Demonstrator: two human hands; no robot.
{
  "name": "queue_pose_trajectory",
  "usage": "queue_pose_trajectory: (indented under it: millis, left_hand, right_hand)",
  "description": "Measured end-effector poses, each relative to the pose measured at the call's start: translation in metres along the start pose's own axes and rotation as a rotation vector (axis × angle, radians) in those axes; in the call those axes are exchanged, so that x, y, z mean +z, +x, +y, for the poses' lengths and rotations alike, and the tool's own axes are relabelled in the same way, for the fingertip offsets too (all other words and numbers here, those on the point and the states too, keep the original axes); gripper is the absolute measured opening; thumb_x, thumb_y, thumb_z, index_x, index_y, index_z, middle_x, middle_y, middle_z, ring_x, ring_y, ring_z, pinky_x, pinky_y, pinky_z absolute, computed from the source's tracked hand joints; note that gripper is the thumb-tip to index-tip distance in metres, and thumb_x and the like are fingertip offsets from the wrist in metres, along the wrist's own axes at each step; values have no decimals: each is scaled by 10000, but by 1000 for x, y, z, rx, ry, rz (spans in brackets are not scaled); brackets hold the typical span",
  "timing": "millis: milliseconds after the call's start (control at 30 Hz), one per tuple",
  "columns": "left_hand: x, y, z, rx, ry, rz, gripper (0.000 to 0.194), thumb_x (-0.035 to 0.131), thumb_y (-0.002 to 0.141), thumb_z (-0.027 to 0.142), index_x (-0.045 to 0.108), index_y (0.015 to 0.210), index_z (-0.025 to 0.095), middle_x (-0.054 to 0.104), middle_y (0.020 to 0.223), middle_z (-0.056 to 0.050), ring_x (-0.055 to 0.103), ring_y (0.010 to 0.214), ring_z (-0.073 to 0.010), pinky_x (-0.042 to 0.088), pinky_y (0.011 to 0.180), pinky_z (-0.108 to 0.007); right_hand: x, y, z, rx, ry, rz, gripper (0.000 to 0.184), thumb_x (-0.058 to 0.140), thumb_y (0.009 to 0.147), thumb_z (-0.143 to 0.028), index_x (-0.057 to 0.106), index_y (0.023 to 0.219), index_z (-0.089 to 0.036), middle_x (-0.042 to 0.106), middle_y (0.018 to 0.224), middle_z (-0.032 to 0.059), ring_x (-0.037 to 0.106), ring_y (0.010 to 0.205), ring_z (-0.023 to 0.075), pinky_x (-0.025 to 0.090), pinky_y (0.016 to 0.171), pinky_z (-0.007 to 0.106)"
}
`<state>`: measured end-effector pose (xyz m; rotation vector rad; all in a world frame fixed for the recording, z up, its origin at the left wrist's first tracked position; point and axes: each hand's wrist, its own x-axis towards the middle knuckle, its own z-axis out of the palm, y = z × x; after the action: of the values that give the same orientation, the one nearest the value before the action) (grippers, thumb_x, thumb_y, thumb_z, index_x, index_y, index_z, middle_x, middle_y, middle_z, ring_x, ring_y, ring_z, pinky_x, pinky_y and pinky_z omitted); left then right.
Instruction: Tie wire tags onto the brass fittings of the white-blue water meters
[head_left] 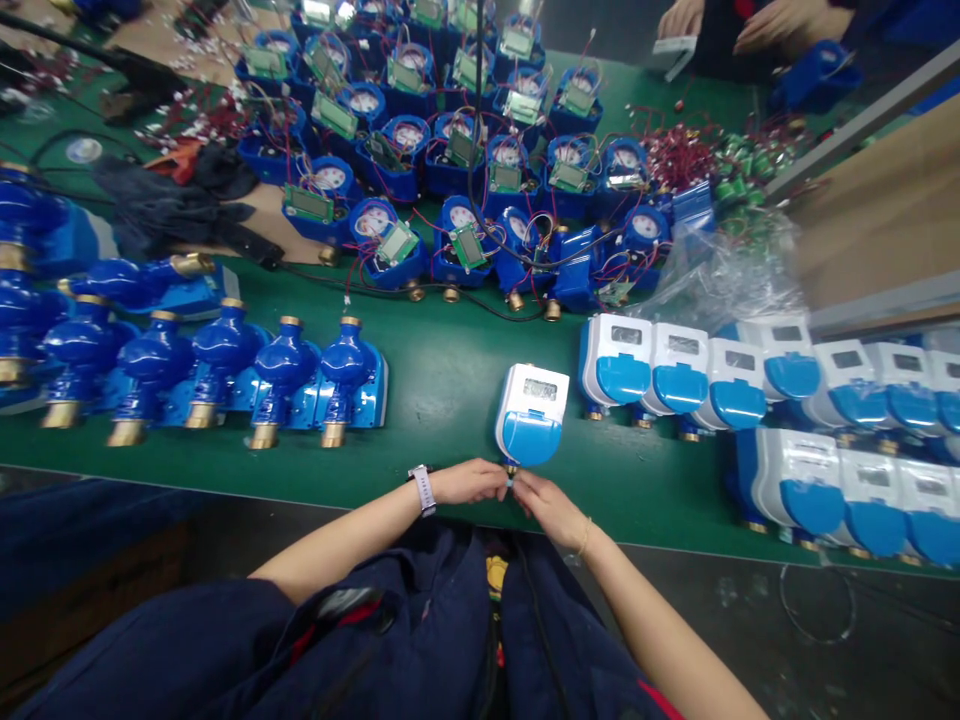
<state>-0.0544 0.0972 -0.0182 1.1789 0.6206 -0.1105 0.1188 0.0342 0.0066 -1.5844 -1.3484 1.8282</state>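
A white and blue water meter (531,414) with a small display stands on the green table (450,380) near its front edge. Both my hands meet at the brass fitting under its near end. My left hand (472,482), with a watch on the wrist, has its fingers pinched together at that fitting. My right hand (546,505), with a thin bracelet, pinches there too. What the fingertips hold is too small to make out.
Finished white and blue meters (750,375) stand in rows at the right. Bare blue meter bodies (217,375) with brass ends line the left. Several open meters with green circuit boards and wires (465,170) fill the back. Another person's hands (750,22) work at the far right.
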Motion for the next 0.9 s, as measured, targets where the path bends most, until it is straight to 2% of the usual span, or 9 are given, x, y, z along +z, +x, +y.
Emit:
queue_pose_trajectory:
  millis: [67,133,233,300,433,500,667,767,900]
  left_hand:
    - [-1,4,-1,43,48,26,316,338,832,354,508,665,147,375,534,47,333,489,-74,289,476,-185]
    - [1,8,-3,145,162,102,289,367,819,305,498,616,147,424,562,31,373,536,-79,312,522,-184]
    - [4,9,-3,233,392,230,241,425,789,257,501,585,153,480,611,3,399,584,-95,324,570,-200]
    - [4,7,-3,253,492,276,213,455,784,266,527,615,158,520,671,-19,422,622,-106,328,597,-210]
    - [0,6,-7,199,317,155,274,372,845,328,549,726,156,506,627,5,430,577,-94,338,556,-196]
    - [0,7,-9,147,217,108,283,376,843,357,530,726,149,439,553,37,381,506,-78,313,496,-183]
    - [3,7,-4,222,349,341,214,481,776,309,510,635,151,441,593,26,358,554,-78,281,523,-194]
    - [1,6,1,130,187,237,294,402,812,363,535,658,150,430,568,28,353,521,-75,278,502,-197]
    - [-5,10,2,-192,-263,-35,360,414,775,502,482,673,163,223,481,89,165,397,-51,144,391,-192]
  right_hand:
    - [-1,0,-1,-37,-25,14,270,426,828,-425,524,715,-200,514,668,-22,454,587,111,370,585,244]
    - [5,2,3,-13,79,50,313,438,812,-458,492,647,-197,486,604,-28,442,543,108,380,581,253]
    - [21,6,14,191,432,105,412,367,806,-542,341,549,-220,250,423,-98,254,345,78,387,483,270]
    - [26,7,18,274,552,116,432,339,799,-576,299,547,-228,188,412,-115,179,315,66,381,442,271]
    - [18,4,17,71,217,156,388,410,791,-538,449,602,-201,411,490,-50,386,439,96,368,501,250]
    - [15,5,15,31,91,203,367,433,784,-519,471,606,-201,438,509,-39,407,480,105,360,505,244]
    - [24,13,19,213,397,237,418,369,794,-556,329,548,-220,261,412,-98,257,319,68,360,410,246]
    - [26,12,22,135,313,220,414,362,810,-550,380,579,-208,326,436,-84,328,345,75,357,432,241]
    - [18,7,20,24,44,210,385,312,857,-495,457,657,-200,419,503,-50,427,464,105,356,492,241]
